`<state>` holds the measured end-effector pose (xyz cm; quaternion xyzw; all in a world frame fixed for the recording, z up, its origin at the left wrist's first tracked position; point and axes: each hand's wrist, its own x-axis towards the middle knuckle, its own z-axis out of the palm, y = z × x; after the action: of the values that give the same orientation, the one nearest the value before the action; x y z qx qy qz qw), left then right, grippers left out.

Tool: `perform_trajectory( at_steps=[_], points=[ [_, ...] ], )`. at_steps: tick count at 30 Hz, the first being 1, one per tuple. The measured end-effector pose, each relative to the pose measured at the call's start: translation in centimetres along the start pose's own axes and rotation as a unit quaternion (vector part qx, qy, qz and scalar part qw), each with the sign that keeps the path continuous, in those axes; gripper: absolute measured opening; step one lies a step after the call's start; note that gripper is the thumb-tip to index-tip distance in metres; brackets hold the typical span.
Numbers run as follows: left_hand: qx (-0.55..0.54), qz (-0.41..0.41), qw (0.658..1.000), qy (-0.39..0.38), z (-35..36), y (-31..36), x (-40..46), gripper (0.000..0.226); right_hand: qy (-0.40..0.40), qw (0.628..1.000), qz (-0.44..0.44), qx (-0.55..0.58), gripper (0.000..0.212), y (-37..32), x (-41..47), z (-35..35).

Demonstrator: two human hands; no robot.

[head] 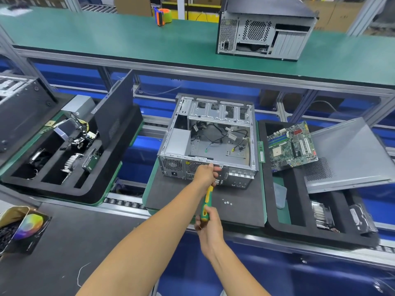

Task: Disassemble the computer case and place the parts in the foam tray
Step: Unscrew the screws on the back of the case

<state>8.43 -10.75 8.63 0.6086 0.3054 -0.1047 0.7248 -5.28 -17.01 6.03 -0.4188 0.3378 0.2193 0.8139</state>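
**— Where are you in the job?**

I am at the back of the computer case (208, 135), which lies open on the dark mat (183, 195) in front of me. The board is already out; it rests in the foam tray (277, 226) on my right, together with the side panel (350, 154). Inside the case I see mostly loose cables and the grey box in the near left corner.

**— What are your hands doing?**

My right hand (208, 226) is wrapped around the handle of the green and yellow screwdriver (206, 202), which points up toward the rear edge. My left hand (206, 175) is curled at that rear top edge, right where the tool's tip should be, beside a small screw (221, 167). It hides the tip, so I cannot tell whether my fingers pinch the shaft or only brace on the rim.

**— So which step is it?**

I judge it to be loosening a rear screw, probably one holding the grey box. A few loose screws (227, 202) already lie on the mat, just right of the screwdriver.

**— And next?**

The tip needs to sit square in the screw head, held steady by my left fingers while my right hand turns. Then the screw goes with the others.
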Motion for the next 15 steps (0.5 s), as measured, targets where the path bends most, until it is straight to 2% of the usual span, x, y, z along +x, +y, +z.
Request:
perform_trajectory(
  at_steps=[3,5,7,9,15],
  points=[
    [-0.014,-0.002,1.000,0.003,0.0,-0.1,-0.2,0.043,0.013,0.998,-0.026,-0.062,0.015,0.0,0.6,-0.3],
    [-0.032,-0.006,0.999,-0.003,0.1,-0.1,-0.2,0.043,-0.052,0.998,0.015,-0.027,0.015,-0.5,0.1,-0.5],
    [-0.039,-0.010,0.999,-0.008,0.1,0.1,-0.2,0.044,-0.113,0.993,0.044,-0.010,0.038,-0.9,0.1,-0.9],
    [-0.054,-0.017,0.998,-0.019,0.0,0.1,-0.1,0.042,-0.130,0.991,0.037,-0.004,0.043,-1.1,0.3,-1.1],
    [-0.047,-0.014,0.999,-0.009,0.3,-0.3,-0.1,0.042,-0.012,0.998,0.036,0.046,0.021,-0.5,0.8,-0.6]
  ],
)
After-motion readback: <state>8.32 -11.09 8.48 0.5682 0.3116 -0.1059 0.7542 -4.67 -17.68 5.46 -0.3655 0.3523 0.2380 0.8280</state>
